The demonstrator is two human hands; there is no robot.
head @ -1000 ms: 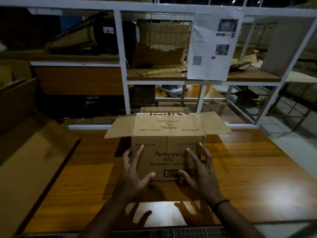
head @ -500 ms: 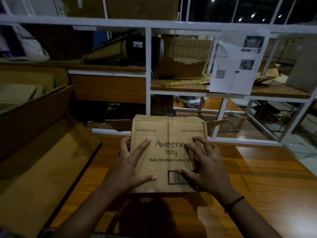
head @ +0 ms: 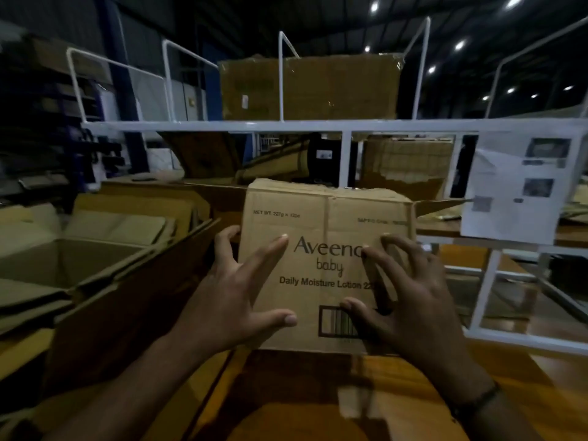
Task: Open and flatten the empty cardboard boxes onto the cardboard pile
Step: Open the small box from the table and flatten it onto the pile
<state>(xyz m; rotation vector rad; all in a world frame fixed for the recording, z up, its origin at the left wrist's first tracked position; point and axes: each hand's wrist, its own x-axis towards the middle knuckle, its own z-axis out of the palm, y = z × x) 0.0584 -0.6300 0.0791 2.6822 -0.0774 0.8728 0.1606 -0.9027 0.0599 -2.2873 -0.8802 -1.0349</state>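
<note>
A tan cardboard box (head: 321,224) printed "Aveeno baby" is shown at the centre, with its lower edge at the wooden counter (head: 318,405) and its printed face turned toward the viewer. The left hand (head: 229,300) is laid on the left part of that face and the right hand (head: 410,300) on the right part. Both are spread wide and pressed flat. A cardboard pile (head: 95,249) is seen at the left, and a white rack (head: 286,125) on the far side.

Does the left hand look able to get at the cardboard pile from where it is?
Probably yes, but not straight across: the left hand rests spread on the Aveeno box, and a raised cardboard panel stands between it and the cardboard pile, so it must go over.
</note>
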